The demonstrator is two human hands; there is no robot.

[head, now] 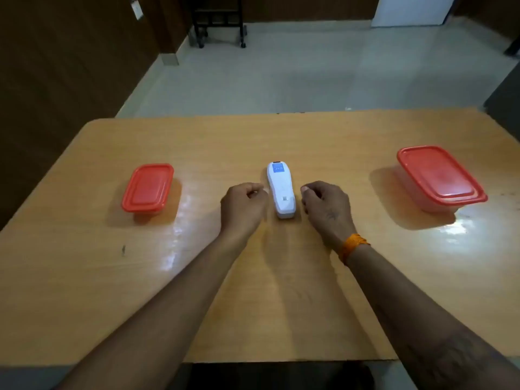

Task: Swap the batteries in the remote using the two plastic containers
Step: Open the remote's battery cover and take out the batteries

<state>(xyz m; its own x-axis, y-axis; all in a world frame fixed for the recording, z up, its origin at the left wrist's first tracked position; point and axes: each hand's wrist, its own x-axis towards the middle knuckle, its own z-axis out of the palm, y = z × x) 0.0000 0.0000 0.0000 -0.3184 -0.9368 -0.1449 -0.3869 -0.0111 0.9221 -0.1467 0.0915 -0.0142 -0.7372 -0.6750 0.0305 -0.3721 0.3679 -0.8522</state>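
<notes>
Tabletop [281, 305] of light wood carries everything we see. Near its right edge sits the larger container [439, 177], red lid on; toward the left edge sits the smaller container [147, 188], also lidded. Our left hand [243, 205] and right hand [326, 206] hover with fingers loosely curled, holding nothing. Between them, toward the middle of the tabletop, the white remote [281, 190] lies flat, just beside both hands' fingertips, untouched as far as we can tell.
</notes>
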